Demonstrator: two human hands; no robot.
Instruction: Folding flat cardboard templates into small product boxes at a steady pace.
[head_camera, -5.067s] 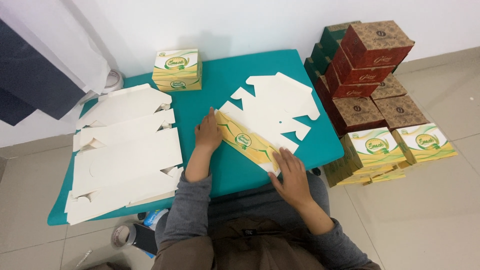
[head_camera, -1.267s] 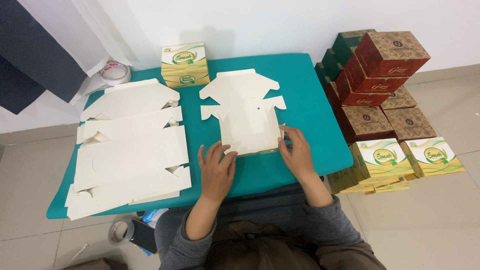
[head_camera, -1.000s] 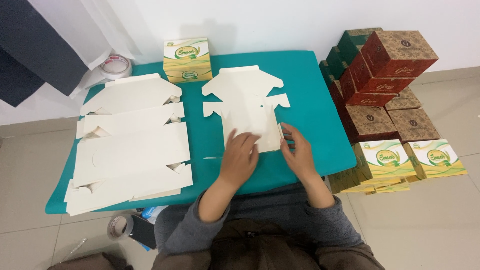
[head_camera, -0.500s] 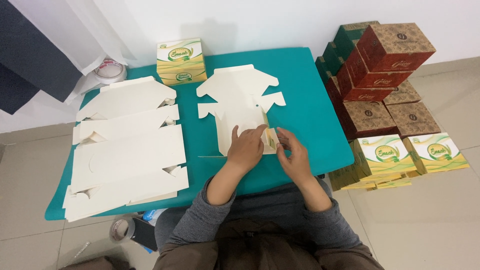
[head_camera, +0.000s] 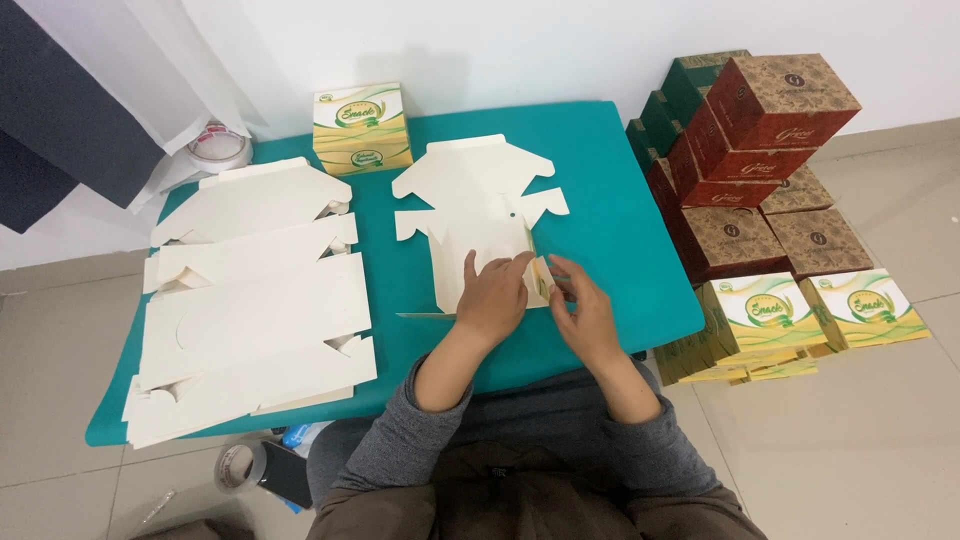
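**Folding a side flap on a flat carton blank**

Left hand (head_camera: 492, 297) pressed flat, fingers together, on the carton blank (head_camera: 478, 215) at table (head_camera: 610, 190) centre; right hand (head_camera: 583, 310) apparently pinches the raised flap (head_camera: 541, 278); crease best kept on the score line; 1 stack of blanks (head_camera: 245, 300) left.

One folded box (head_camera: 362, 128) (yellow-green), two tape rolls (head_camera: 219, 148).

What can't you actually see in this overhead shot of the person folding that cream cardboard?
- Head view: the fold under the left hand and right hand on the cardboard blank; the hands cover it.
- Lower sheets of the blank stack: hidden by upper ones.
- Tape roll below the table: partly hidden by its edge.
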